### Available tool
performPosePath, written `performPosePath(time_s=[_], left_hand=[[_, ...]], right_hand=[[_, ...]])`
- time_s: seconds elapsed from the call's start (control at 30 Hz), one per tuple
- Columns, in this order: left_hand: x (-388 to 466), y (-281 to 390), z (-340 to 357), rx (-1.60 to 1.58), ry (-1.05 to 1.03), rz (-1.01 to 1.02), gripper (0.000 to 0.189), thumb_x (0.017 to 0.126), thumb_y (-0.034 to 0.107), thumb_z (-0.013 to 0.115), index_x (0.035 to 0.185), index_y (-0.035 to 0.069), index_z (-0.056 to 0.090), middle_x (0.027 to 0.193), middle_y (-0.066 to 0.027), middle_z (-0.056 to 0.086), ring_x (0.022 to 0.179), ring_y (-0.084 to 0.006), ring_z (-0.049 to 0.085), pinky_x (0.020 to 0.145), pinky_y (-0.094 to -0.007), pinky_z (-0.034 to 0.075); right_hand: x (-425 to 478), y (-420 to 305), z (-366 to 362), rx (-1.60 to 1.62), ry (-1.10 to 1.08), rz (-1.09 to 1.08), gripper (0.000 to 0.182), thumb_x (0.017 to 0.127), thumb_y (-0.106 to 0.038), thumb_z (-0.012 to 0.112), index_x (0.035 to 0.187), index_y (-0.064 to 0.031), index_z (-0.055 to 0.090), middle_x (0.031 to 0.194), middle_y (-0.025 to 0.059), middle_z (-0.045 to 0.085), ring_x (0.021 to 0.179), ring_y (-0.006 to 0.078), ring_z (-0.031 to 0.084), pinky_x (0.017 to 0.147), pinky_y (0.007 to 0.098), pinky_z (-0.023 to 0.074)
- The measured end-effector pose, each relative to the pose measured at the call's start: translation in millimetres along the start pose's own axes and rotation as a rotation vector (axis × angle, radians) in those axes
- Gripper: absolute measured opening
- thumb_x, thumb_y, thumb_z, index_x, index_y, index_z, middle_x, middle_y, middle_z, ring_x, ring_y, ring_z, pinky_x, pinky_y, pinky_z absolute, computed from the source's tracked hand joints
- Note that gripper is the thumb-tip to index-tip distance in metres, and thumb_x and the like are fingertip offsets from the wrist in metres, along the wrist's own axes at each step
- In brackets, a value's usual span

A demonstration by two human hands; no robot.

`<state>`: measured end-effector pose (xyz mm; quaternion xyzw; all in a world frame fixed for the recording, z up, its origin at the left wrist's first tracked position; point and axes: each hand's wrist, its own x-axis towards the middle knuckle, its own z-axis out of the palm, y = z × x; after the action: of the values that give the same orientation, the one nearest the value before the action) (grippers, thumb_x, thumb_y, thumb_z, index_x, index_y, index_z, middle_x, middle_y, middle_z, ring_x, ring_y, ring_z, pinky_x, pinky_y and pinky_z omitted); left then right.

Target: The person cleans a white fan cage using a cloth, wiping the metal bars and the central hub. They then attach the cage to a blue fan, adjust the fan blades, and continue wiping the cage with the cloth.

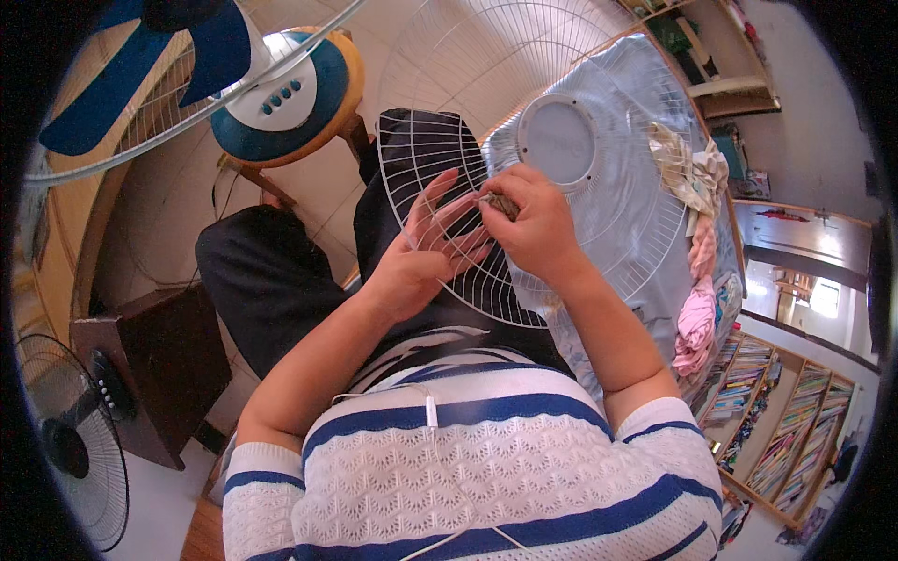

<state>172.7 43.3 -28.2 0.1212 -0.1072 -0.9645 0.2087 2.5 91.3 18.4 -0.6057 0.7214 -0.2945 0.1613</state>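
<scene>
A round white wire fan grille (410, 151), with a pale ring and disc (559, 144) at its centre, leans across my dark trousers and the bed edge. Beneath its near left wires, my left hand (428, 256) supports it with fingers spread; the wires cross in front of them. My right hand (530, 217) is above the grille, pinching a small crumpled brownish cloth (500, 204) against the wires near my left fingertips. Most of that cloth is hidden inside my fingers.
At upper left, a fan with blue blades (217, 52) and a button base stands on a wooden stool (347, 88). A black fan (70, 442) and brown cabinet (158, 372) are at left. Twisted fabric (694, 326) lies along the bed (631, 256). Bookshelves (789, 421) are at right.
</scene>
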Motion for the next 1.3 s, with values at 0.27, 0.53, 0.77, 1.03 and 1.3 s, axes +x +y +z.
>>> performPosePath(time_s=[0.27,0.53,0.77,1.03,1.3], left_hand=[[-3,-5,4,0.01,0.025,0.017,0.107,0.053,-0.015,0.045,0.146,0.025,0.013,0.145,-0.0152,0.021,0.13,-0.0319,0.037,0.106,-0.0422,0.035],[-6,-6,6,0.025,0.031,0.031,0.105,0.053,-0.015,0.044,0.146,0.025,0.013,0.143,-0.0159,0.023,0.129,-0.0317,0.039,0.106,-0.0442,0.034],[-8,-3,5,-0.004,0.033,0.004,0.104,0.053,-0.013,0.045,0.146,0.024,0.015,0.144,-0.0173,0.022,0.128,-0.0349,0.039,0.105,-0.0425,0.036],[-4,2,2,-0.001,0.043,-0.039,0.103,0.052,-0.005,0.054,0.145,0.023,0.019,0.143,-0.0199,0.025,0.129,-0.0403,0.036,0.106,-0.0481,0.034],[7,4,-24,-0.143,-0.002,-0.105,0.107,0.046,-0.01,0.049,0.145,0.022,0.022,0.128,-0.0213,0.033,0.126,-0.046,0.037,0.105,-0.0538,0.034]], right_hand=[[1,2,3,-0.241,0.11,-0.07,0.012,0.073,-0.011,0.063,0.084,-0.0062,0.064,0.084,0.0095,0.06,0.073,0.03,0.06,0.062,0.0381,0.0484],[-2,-6,6,-0.257,0.032,-0.084,0.012,0.072,-0.011,0.064,0.082,-0.0054,0.062,0.082,0.0091,0.058,0.074,0.0292,0.06,0.063,0.0382,0.0482],[-3,6,-3,-0.143,-0.002,-0.051,0.012,0.076,-0.014,0.062,0.084,-0.0051,0.061,0.084,0.0116,0.059,0.077,0.0306,0.06,0.065,0.0392,0.0485],[4,15,-51,-0.08,0.01,0.03,0.019,0.077,-0.015,0.061,0.092,-0.0034,0.061,0.087,0.0149,0.061,0.076,0.0304,0.061,0.068,0.0367,0.0482],[-18,-25,-126,0.209,0.294,0.226,0.013,0.079,-0.006,0.062,0.092,-0.0026,0.06,0.081,0.0027,0.057,0.073,0.0102,0.054,0.067,0.0249,0.0446]])
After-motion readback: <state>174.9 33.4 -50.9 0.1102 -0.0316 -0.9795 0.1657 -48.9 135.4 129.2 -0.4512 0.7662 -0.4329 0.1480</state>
